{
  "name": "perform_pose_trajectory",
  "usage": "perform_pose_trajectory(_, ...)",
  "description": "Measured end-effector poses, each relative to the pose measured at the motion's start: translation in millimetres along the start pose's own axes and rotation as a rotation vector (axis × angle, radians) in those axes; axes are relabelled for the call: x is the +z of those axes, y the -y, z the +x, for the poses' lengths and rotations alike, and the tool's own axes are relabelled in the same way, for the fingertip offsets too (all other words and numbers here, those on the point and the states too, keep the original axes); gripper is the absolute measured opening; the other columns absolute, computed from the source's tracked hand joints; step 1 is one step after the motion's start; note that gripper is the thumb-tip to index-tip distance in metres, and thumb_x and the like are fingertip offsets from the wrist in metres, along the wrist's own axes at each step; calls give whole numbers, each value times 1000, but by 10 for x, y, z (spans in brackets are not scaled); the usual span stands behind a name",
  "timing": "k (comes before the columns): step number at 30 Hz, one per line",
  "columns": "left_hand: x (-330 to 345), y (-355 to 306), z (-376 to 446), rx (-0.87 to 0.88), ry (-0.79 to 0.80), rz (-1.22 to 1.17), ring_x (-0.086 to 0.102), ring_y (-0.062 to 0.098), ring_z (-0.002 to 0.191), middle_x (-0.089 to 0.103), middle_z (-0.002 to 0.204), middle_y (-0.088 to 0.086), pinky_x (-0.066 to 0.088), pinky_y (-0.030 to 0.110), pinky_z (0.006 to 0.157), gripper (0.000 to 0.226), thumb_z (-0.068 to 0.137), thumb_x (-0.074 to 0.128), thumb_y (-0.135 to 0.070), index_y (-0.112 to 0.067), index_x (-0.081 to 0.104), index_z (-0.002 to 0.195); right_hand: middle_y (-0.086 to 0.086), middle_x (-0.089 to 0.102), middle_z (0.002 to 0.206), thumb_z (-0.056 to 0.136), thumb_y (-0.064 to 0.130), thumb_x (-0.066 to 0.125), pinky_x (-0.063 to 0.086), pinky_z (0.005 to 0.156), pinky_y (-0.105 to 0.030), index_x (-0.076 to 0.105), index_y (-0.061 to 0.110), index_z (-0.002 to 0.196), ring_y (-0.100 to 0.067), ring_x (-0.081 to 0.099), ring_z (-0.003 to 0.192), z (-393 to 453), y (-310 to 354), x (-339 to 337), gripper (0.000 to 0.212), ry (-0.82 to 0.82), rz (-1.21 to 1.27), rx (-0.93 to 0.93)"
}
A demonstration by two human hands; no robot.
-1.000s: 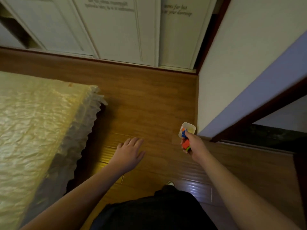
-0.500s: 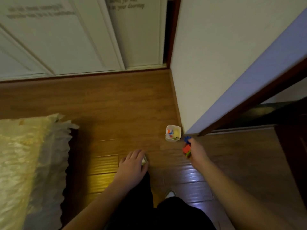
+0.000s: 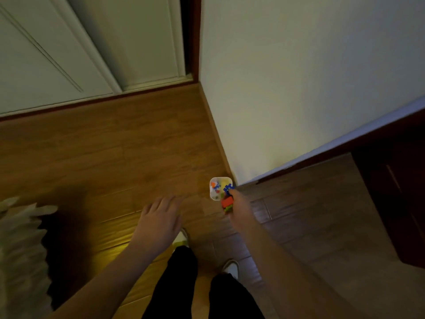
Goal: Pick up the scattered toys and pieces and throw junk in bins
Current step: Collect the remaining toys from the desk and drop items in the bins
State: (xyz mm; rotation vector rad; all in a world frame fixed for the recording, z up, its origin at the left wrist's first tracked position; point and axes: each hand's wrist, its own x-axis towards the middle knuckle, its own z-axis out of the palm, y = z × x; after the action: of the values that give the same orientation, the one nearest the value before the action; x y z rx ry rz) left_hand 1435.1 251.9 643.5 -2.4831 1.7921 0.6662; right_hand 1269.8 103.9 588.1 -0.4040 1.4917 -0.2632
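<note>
A small clear square tub (image 3: 214, 197) stands on the wooden floor by the wall corner, with several coloured toy pieces inside. My right hand (image 3: 240, 209) hovers just right of the tub, shut on a clump of toy bricks (image 3: 227, 201), blue on top, orange and green below. My left hand (image 3: 161, 221) hangs over the floor to the left of the tub, fingers apart and holding nothing.
A white wall corner (image 3: 232, 176) and a dark door frame (image 3: 333, 155) lie to the right. White wardrobe doors (image 3: 92, 49) run along the back. A bed's frilled edge (image 3: 20, 238) is at the left. My feet in white shoes (image 3: 231, 268) stand below.
The view has swung right and closer to the tub; the bed has slid off to the left. My right hand with the bricks has come up beside the tub. My left hand stays open.
</note>
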Motion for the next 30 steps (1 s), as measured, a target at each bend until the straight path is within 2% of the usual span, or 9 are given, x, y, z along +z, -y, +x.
perform_pose_trajectory(3, 345, 15, 336, 3, 5, -3, 54, 26, 121, 52, 136, 1, 45, 43, 94, 46, 94, 47, -38, -21, 49, 137, -9, 59, 105, 93, 26, 58, 47, 65, -28, 58, 14, 114, -18, 56, 89, 465, -57, -27, 25, 17, -8, 6)
perform_pose_trajectory(6, 742, 36, 654, 29, 30, -37, 62, 23, 108, 60, 125, -1, 51, 39, 86, 48, 89, 33, -41, -22, 57, 126, -8, 57, 92, 94, 21, 57, 51, 71, -32, 59, 11, 107, -17, 55, 80, 1059, -185, -138, 17, 10, 58, 25)
perform_pose_trajectory(9, 1269, 79, 915, 68, -10, -76, 63, 19, 106, 63, 119, -3, 52, 38, 85, 44, 88, 34, -39, -25, 59, 121, -8, 55, 87, 94, 19, 54, 48, 64, -29, 58, 11, 104, -15, 52, 72, 1718, -395, -264, 14, -20, 82, 33)
perform_pose_trajectory(14, 2187, 155, 1247, 83, -40, -161, 63, 21, 101, 65, 114, -2, 51, 37, 86, 39, 86, 40, -35, -24, 62, 116, -6, 55, 87, 96, 16, 50, 43, 58, -25, 57, 16, 99, -14, 51, 72, 2809, -825, -317, 8, -113, 75, 20)
perform_pose_trajectory(18, 2798, 219, 1405, 59, -61, -196, 64, 21, 103, 66, 113, -1, 53, 39, 86, 39, 83, 42, -33, -23, 64, 113, -11, 58, 112, 96, 22, 51, 49, 61, -29, 53, 12, 121, -21, 58, 94, 3696, -1071, -285, 27, -193, 33, 35)
perform_pose_trajectory(20, 3044, 282, 1461, 54, -68, -214, 64, 20, 103, 66, 112, -2, 52, 37, 85, 39, 83, 42, -32, -23, 66, 113, -11, 59, 118, 97, 26, 51, 52, 64, -31, 51, 11, 126, -24, 59, 100, 4107, -1139, -234, 33, -217, 7, 40)
perform_pose_trajectory(24, 3341, 435, 1555, 33, -38, -177, 63, 20, 105, 65, 112, -4, 52, 37, 85, 39, 82, 41, -36, -27, 65, 112, -10, 55, 118, 101, 18, 43, 53, 78, -35, 44, 10, 136, -26, 58, 99, 4658, -1206, -215, 36, -203, 40, 48)
perform_pose_trajectory(27, 3392, 442, 1657, -27, -33, -164, 63, 21, 104, 65, 112, -2, 52, 39, 84, 38, 82, 40, -36, -27, 66, 108, -16, 53, 131, 104, 15, 36, 48, 96, -41, 42, 7, 140, -34, 53, 119, 4842, -1200, -272, 37, -139, 9, 70)
perform_pose_trajectory(30, 3372, 378, 1757, -32, -64, -161, 63, 23, 103, 65, 112, -1, 52, 41, 83, 38, 82, 39, -34, -25, 66, 108, -13, 57, 124, 101, 19, 48, 56, 85, -48, 50, 13, 129, -31, 58, 111, 4866, -1167, -366, 29, -63, 52, 134)
